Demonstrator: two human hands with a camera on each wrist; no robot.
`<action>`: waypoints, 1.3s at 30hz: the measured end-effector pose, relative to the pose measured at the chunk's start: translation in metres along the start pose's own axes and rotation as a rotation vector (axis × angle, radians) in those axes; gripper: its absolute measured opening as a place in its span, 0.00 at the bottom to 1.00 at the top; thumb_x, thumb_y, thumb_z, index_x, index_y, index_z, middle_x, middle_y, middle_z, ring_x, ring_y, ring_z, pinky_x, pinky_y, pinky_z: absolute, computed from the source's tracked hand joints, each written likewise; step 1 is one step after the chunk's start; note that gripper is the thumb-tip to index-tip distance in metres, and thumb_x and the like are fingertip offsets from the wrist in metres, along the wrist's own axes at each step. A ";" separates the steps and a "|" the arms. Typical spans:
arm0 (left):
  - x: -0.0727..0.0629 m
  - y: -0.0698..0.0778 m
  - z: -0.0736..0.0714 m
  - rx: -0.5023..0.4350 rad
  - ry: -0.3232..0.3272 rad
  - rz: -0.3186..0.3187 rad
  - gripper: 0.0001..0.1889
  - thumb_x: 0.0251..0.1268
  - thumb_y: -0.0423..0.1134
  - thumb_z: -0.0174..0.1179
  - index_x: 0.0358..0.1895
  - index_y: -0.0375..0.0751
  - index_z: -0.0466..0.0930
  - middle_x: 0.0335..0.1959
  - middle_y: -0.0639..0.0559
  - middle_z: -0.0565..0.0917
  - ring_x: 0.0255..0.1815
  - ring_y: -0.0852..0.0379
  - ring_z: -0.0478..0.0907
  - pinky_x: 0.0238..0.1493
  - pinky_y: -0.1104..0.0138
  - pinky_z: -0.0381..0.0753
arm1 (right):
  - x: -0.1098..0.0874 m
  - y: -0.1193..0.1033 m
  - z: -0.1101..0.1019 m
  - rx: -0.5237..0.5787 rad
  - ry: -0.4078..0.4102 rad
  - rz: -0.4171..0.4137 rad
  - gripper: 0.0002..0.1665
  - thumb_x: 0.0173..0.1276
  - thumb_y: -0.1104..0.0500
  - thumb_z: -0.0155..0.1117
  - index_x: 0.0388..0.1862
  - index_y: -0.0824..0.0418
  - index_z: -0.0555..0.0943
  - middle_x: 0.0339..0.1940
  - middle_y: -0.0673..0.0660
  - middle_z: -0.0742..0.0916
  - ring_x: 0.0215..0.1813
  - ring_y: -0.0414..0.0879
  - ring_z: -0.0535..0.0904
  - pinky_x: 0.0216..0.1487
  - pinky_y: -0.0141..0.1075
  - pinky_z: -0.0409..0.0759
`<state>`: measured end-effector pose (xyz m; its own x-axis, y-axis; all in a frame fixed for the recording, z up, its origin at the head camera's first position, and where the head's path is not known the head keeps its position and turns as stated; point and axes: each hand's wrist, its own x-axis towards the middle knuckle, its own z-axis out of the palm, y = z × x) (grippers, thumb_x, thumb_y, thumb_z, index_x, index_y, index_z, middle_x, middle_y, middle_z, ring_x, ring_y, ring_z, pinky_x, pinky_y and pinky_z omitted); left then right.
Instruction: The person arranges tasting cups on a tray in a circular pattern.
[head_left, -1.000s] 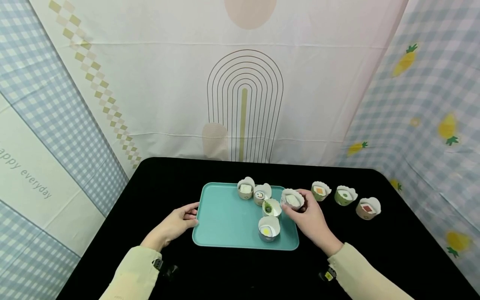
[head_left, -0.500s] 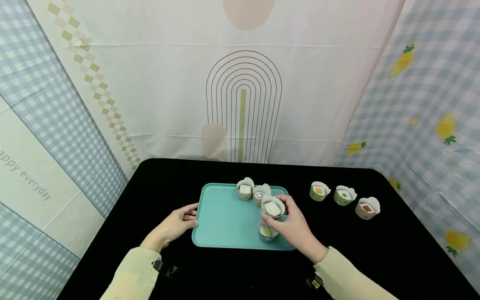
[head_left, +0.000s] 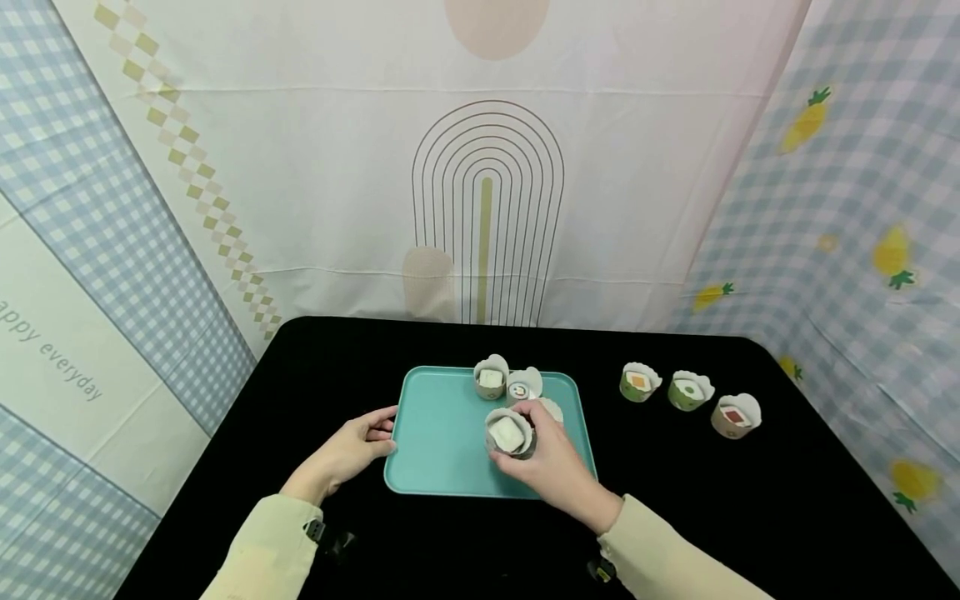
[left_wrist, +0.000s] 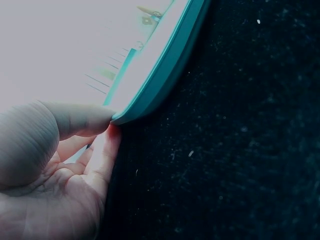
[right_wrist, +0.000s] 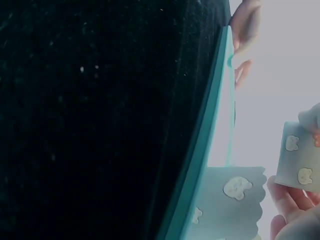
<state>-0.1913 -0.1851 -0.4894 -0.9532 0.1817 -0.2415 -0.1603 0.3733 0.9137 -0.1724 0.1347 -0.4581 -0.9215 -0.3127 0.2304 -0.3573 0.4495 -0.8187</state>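
Note:
At the left rim of a teal tray [head_left: 450, 458], my left hand [head_left: 345, 454] pinches the edge between thumb and fingers; the left wrist view shows the thumb [left_wrist: 82, 119] on the rim. My right hand [head_left: 558, 467] grips a scalloped paper baking cup [head_left: 508, 433] with a white piece inside, over the tray's right half. Bear faces are printed on that cup's wall [right_wrist: 297, 167] in the right wrist view. On the tray stand other paper cups: one with a white piece [head_left: 491, 379], one beside it [head_left: 525, 387], and one partly behind my right hand [head_left: 553, 409].
Right of the tray, three paper cups stand on the black tabletop [head_left: 675, 483]: one with an orange square [head_left: 639, 382], one with a green ring [head_left: 688, 391], one with a dark red piece [head_left: 735, 417]. A bear-print cup [right_wrist: 230, 200] stands near the tray's front edge.
My right hand has carried the paper cup from the tray's right edge leftward and toward me, over the tray; hand and cup now hide the front cup. My left hand keeps its place.

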 end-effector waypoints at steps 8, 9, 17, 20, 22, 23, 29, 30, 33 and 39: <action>0.000 0.000 0.000 -0.001 0.000 0.000 0.31 0.67 0.32 0.60 0.72 0.46 0.64 0.54 0.47 0.74 0.50 0.52 0.73 0.51 0.54 0.74 | 0.001 -0.001 0.008 -0.205 -0.032 -0.040 0.32 0.54 0.47 0.78 0.55 0.48 0.73 0.48 0.43 0.80 0.47 0.42 0.75 0.56 0.47 0.62; 0.000 0.000 0.000 -0.004 -0.001 0.000 0.31 0.67 0.32 0.60 0.72 0.46 0.64 0.54 0.47 0.73 0.50 0.52 0.73 0.51 0.54 0.74 | 0.001 0.000 0.009 -0.239 -0.037 -0.046 0.33 0.53 0.47 0.78 0.56 0.49 0.73 0.48 0.43 0.81 0.47 0.42 0.75 0.57 0.48 0.59; 0.001 -0.001 0.000 -0.002 -0.007 0.001 0.31 0.67 0.32 0.60 0.72 0.47 0.64 0.54 0.47 0.73 0.50 0.52 0.73 0.52 0.54 0.74 | 0.001 0.002 0.013 -0.420 -0.079 -0.073 0.33 0.52 0.45 0.78 0.55 0.53 0.77 0.47 0.48 0.81 0.49 0.45 0.73 0.60 0.51 0.54; 0.001 -0.003 0.000 -0.003 -0.010 0.001 0.31 0.67 0.32 0.60 0.72 0.46 0.64 0.54 0.48 0.74 0.50 0.53 0.73 0.52 0.54 0.74 | 0.000 0.003 0.014 -0.457 -0.083 -0.076 0.34 0.51 0.45 0.79 0.54 0.54 0.78 0.49 0.50 0.81 0.52 0.47 0.73 0.61 0.52 0.52; 0.001 -0.003 0.001 -0.005 -0.012 0.002 0.31 0.67 0.32 0.60 0.72 0.46 0.64 0.54 0.48 0.74 0.50 0.53 0.73 0.52 0.54 0.74 | -0.001 0.003 0.015 -0.470 -0.077 -0.079 0.35 0.50 0.45 0.79 0.54 0.55 0.78 0.49 0.50 0.81 0.53 0.48 0.73 0.62 0.53 0.50; 0.001 -0.003 0.001 -0.007 -0.011 0.002 0.31 0.67 0.32 0.60 0.72 0.46 0.64 0.54 0.48 0.74 0.50 0.53 0.73 0.52 0.54 0.74 | -0.001 0.004 0.015 -0.480 -0.076 -0.080 0.35 0.50 0.45 0.79 0.54 0.55 0.78 0.49 0.50 0.81 0.54 0.48 0.73 0.62 0.53 0.50; 0.001 -0.003 0.001 -0.004 -0.003 0.000 0.31 0.67 0.31 0.60 0.72 0.46 0.64 0.54 0.47 0.74 0.50 0.53 0.73 0.51 0.55 0.75 | 0.000 0.007 0.015 -0.526 -0.093 -0.089 0.34 0.48 0.43 0.80 0.53 0.53 0.79 0.47 0.49 0.82 0.55 0.49 0.71 0.61 0.53 0.49; 0.001 -0.003 0.001 -0.006 -0.003 0.000 0.31 0.66 0.31 0.60 0.72 0.46 0.64 0.54 0.47 0.74 0.50 0.53 0.73 0.51 0.55 0.75 | 0.000 0.007 0.013 -0.521 -0.096 -0.090 0.35 0.48 0.43 0.80 0.53 0.53 0.80 0.47 0.48 0.82 0.55 0.49 0.71 0.61 0.54 0.48; 0.002 -0.002 0.001 -0.011 -0.006 0.000 0.31 0.67 0.31 0.60 0.72 0.46 0.64 0.54 0.47 0.74 0.50 0.52 0.73 0.51 0.56 0.75 | 0.000 0.007 0.008 -0.489 -0.092 -0.107 0.36 0.48 0.41 0.79 0.54 0.54 0.80 0.48 0.47 0.82 0.56 0.49 0.70 0.61 0.55 0.47; 0.002 -0.001 0.000 -0.009 0.001 -0.003 0.31 0.66 0.31 0.60 0.72 0.47 0.65 0.53 0.47 0.74 0.50 0.53 0.73 0.51 0.56 0.75 | 0.000 0.010 -0.001 -0.454 -0.080 -0.164 0.34 0.51 0.38 0.76 0.53 0.52 0.83 0.48 0.46 0.83 0.57 0.48 0.69 0.64 0.57 0.45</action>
<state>-0.1929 -0.1850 -0.4914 -0.9530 0.1798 -0.2436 -0.1652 0.3655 0.9160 -0.1765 0.1403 -0.4658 -0.8394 -0.4649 0.2816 -0.5433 0.7031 -0.4587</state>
